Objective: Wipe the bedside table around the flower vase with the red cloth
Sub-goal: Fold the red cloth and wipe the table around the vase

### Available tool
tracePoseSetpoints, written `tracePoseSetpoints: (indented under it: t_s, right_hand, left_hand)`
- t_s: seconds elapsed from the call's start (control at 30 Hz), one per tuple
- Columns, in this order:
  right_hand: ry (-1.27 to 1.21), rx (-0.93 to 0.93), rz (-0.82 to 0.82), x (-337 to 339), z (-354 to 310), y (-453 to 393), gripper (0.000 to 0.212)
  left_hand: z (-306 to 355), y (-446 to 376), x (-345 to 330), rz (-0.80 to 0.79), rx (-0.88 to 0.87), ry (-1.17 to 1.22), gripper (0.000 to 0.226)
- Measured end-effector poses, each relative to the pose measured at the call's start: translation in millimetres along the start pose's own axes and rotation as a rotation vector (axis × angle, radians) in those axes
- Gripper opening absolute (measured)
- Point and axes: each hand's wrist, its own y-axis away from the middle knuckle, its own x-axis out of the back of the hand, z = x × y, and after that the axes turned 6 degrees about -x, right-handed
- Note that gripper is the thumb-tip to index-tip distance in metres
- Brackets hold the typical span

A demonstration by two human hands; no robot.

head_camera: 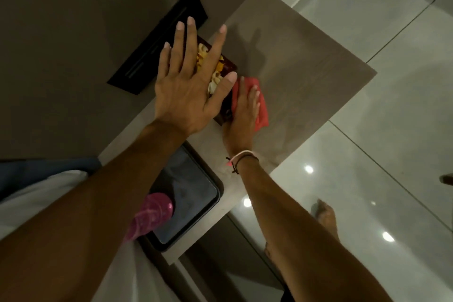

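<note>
The flower vase [226, 70], dark brown with yellow and white petals, stands on the grey bedside table [294, 68] by the wall. My left hand [188, 81] hovers above the vase with fingers spread and holds nothing. It hides most of the flowers. My right hand [241, 115] lies flat on the red cloth [261, 110] and presses it to the tabletop just right of the vase's base. A bracelet circles that wrist.
A black panel [157, 54] is set in the wall behind the vase. A dark tray [186, 203] with a pink bottle [149, 213] sits on the table's near end. White bedding [36, 193] lies left. Glossy floor tiles [367, 154] and my bare foot [326, 216] are right.
</note>
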Motion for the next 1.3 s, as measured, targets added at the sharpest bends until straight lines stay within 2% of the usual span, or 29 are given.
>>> tracePoseSetpoints:
  t_s: [0.2,0.3,0.4,0.47,0.6,0.73,0.8,0.87,0.9,0.97,1.03,1.07,1.13,1.2,1.27,1.3]
  right_hand:
    - [0.024,0.005,0.002,-13,8,19,0.098]
    - [0.032,-0.021,-0.008,-19,6,28,0.094]
    - [0.234,0.005,-0.002,-28,15,46,0.080]
    - [0.366,0.054,-0.015,-30,23,58,0.088]
    - [0.483,0.151,-0.120,-23,37,60,0.079]
    - [0.528,0.263,-0.306,7,44,68,0.079]
    - [0.331,0.244,-0.391,25,45,66,0.081]
    - [-0.042,0.012,-0.461,50,39,64,0.066]
    - [-0.247,-0.133,-0.439,63,36,63,0.056]
    - [-0.574,-0.283,-0.219,84,33,62,0.041]
    - [-0.600,-0.269,0.057,93,27,52,0.039]
    - [-0.581,-0.247,0.151,93,23,43,0.044]
    - [-0.453,-0.175,0.212,83,16,19,0.064]
    - [-0.101,-0.118,0.105,62,11,-1,0.076]
    - [0.314,-0.064,-0.041,35,13,-6,0.079]
    - [0.399,-0.047,-0.069,23,14,-3,0.081]
  left_hand:
    - [1,-3,2,-0.010,0.008,0.010,0.072]
    - [3,-3,1,-0.024,0.008,0.000,0.072]
    - [3,-2,2,-0.033,0.010,-0.003,0.073]
    - [3,-2,2,-0.030,0.006,-0.004,0.073]
    - [0,-3,0,-0.020,-0.022,-0.014,0.072]
    - [-2,-2,2,-0.011,-0.038,-0.012,0.073]
    - [-1,-2,2,-0.012,-0.024,-0.009,0.072]
    - [0,-2,2,-0.014,-0.013,-0.005,0.072]
    - [0,-3,1,-0.012,-0.010,-0.004,0.072]
    - [-1,-2,0,0.003,-0.008,-0.008,0.071]
    - [-3,-2,-2,0.018,-0.007,-0.013,0.070]
    - [-3,-2,-3,0.022,-0.012,-0.015,0.070]
    - [-5,-2,-5,0.033,-0.021,-0.016,0.069]
    - [-6,-2,-7,0.044,-0.026,-0.020,0.070]
    - [-7,-1,-7,0.057,-0.033,-0.027,0.070]
    - [-7,-1,-7,0.057,-0.036,-0.028,0.071]
